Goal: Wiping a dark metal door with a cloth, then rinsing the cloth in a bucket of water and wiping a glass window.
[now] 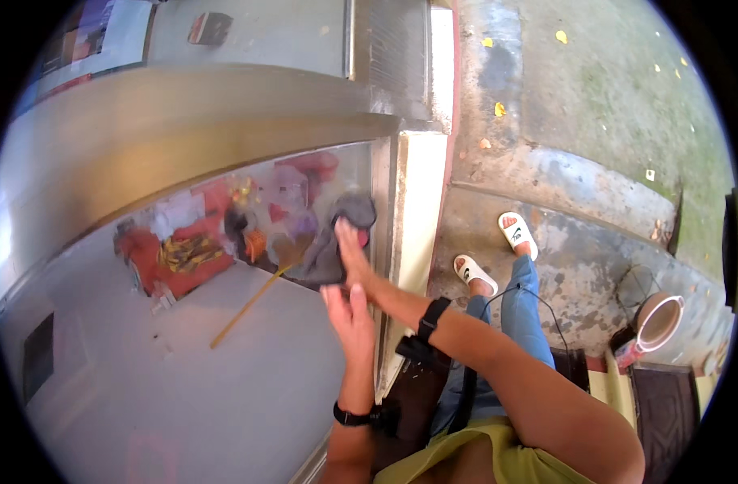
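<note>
My right hand (354, 252) lies with outstretched fingers on a dark grey cloth (324, 256), pressing it against the window glass (224, 395). The cloth is bunched, with one lobe sticking out above my fingers. Just below, my left hand (353, 321) is raised close to the glass with its fingers apart and nothing in it. Whether it touches the pane I cannot tell. A black strap circles each wrist.
A metal frame (248, 105) bounds the pane, beside a cream wall edge (418, 210). Behind the glass show red furniture and a long yellow stick (250, 306). My feet in white slides (517, 232) stand on wet-stained concrete. A bucket (659, 321) is at right.
</note>
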`<control>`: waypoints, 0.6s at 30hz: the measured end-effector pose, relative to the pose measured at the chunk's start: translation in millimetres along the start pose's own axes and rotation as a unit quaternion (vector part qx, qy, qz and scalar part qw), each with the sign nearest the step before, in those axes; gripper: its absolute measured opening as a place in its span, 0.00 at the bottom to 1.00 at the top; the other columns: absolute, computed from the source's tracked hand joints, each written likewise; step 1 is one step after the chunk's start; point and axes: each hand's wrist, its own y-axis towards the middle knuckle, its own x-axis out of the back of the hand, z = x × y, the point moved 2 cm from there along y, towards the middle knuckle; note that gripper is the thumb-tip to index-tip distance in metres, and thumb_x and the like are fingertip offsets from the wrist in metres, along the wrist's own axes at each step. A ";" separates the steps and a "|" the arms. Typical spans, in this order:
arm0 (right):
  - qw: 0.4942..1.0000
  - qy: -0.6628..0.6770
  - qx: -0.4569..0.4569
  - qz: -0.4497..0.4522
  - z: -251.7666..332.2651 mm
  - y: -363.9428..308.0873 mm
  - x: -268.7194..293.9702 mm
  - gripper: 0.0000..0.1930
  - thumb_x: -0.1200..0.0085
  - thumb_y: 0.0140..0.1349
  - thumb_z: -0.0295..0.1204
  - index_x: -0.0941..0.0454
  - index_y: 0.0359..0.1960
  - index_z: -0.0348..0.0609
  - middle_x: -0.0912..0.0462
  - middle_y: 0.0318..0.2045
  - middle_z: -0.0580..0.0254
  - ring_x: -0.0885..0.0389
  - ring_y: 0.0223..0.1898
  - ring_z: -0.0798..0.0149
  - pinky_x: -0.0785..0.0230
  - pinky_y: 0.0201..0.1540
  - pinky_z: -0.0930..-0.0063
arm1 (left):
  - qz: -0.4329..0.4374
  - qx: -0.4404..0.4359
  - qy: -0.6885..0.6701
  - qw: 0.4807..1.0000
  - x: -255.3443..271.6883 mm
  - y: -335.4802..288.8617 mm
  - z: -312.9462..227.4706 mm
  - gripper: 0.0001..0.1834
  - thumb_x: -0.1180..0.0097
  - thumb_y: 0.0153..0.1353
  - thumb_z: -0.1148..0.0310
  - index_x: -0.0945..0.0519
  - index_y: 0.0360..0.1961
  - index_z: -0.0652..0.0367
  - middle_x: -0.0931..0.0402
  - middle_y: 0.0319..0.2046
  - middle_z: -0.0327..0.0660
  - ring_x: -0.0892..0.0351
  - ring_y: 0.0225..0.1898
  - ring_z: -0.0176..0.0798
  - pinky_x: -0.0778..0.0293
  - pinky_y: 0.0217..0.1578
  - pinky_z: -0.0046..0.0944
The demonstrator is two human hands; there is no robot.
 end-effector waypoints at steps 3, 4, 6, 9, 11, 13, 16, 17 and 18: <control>0.973 0.188 -0.016 -0.129 -34.4 48.8 14.7 0.42 0.55 0.67 0.43 0.63 0.71 0.27 0.66 0.73 0.41 0.71 0.74 0.47 0.79 0.74 0.56 | 0.058 -0.016 0.126 0.990 -30.6 39.3 4.6 0.29 0.51 0.66 0.65 0.38 0.65 0.72 0.44 0.67 0.60 0.45 0.69 0.55 0.49 0.67 0.44; 0.975 0.182 -0.012 -0.123 -41.0 54.8 13.3 0.42 0.55 0.67 0.43 0.63 0.71 0.27 0.66 0.73 0.41 0.71 0.74 0.47 0.79 0.74 0.56 | 0.092 -0.025 0.079 0.992 -42.4 55.8 4.8 0.33 0.50 0.66 0.64 0.43 0.68 0.69 0.53 0.71 0.61 0.54 0.73 0.55 0.54 0.69 0.46; 0.956 0.260 -0.051 -0.123 -50.3 73.2 8.9 0.42 0.55 0.67 0.44 0.63 0.71 0.28 0.66 0.73 0.42 0.71 0.74 0.48 0.79 0.74 0.57 | 0.094 -0.052 0.066 0.992 -52.1 69.2 -19.2 0.34 0.51 0.67 0.65 0.45 0.69 0.68 0.53 0.71 0.59 0.56 0.73 0.55 0.58 0.70 0.45; 0.910 0.379 -0.110 -0.124 -33.1 92.8 -3.6 0.43 0.55 0.68 0.45 0.63 0.71 0.28 0.67 0.74 0.44 0.71 0.74 0.49 0.79 0.74 0.59 | 0.050 -0.108 0.058 0.991 -24.9 58.3 -63.2 0.33 0.52 0.66 0.68 0.45 0.69 0.68 0.54 0.72 0.57 0.57 0.74 0.54 0.59 0.70 0.45; 0.947 0.299 0.026 -0.114 86.5 94.6 -26.2 0.40 0.55 0.67 0.43 0.59 0.71 0.30 0.63 0.73 0.40 0.70 0.74 0.45 0.78 0.74 0.54 | -0.015 -0.144 0.093 0.985 36.6 39.8 -79.4 0.33 0.54 0.66 0.69 0.46 0.69 0.68 0.53 0.72 0.55 0.57 0.74 0.52 0.59 0.70 0.46; 0.982 -0.009 0.155 -0.109 154.9 104.6 -49.8 0.41 0.51 0.61 0.41 0.54 0.70 0.32 0.56 0.70 0.36 0.68 0.73 0.35 0.78 0.71 0.42 | -0.065 -0.145 0.085 0.984 81.1 19.7 -116.6 0.33 0.54 0.66 0.69 0.45 0.69 0.69 0.51 0.71 0.53 0.55 0.73 0.50 0.59 0.70 0.46; 0.937 -0.124 0.327 0.007 295.4 90.1 -58.4 0.42 0.43 0.46 0.34 0.42 0.66 0.37 0.46 0.66 0.34 0.60 0.71 0.28 0.70 0.67 0.28 | -0.193 -0.127 0.012 0.973 151.3 -17.1 -141.4 0.32 0.52 0.66 0.64 0.42 0.67 0.70 0.48 0.69 0.51 0.46 0.69 0.48 0.53 0.68 0.48; 0.912 -0.158 0.378 -0.005 329.6 88.5 -67.4 0.39 0.42 0.45 0.32 0.38 0.63 0.37 0.43 0.64 0.34 0.56 0.70 0.29 0.65 0.66 0.26 | -0.190 -0.129 0.004 0.973 157.3 -17.2 -160.2 0.32 0.52 0.66 0.64 0.42 0.67 0.70 0.48 0.69 0.51 0.46 0.69 0.48 0.53 0.68 0.48; 0.905 -0.108 0.411 -0.001 354.1 86.7 -73.6 0.35 0.46 0.52 0.30 0.39 0.65 0.45 0.48 0.68 0.37 0.58 0.70 0.28 0.66 0.65 0.25 | -0.251 -0.191 -0.061 0.947 165.9 -14.3 -182.8 0.31 0.51 0.67 0.63 0.41 0.66 0.70 0.46 0.69 0.51 0.44 0.67 0.47 0.49 0.67 0.48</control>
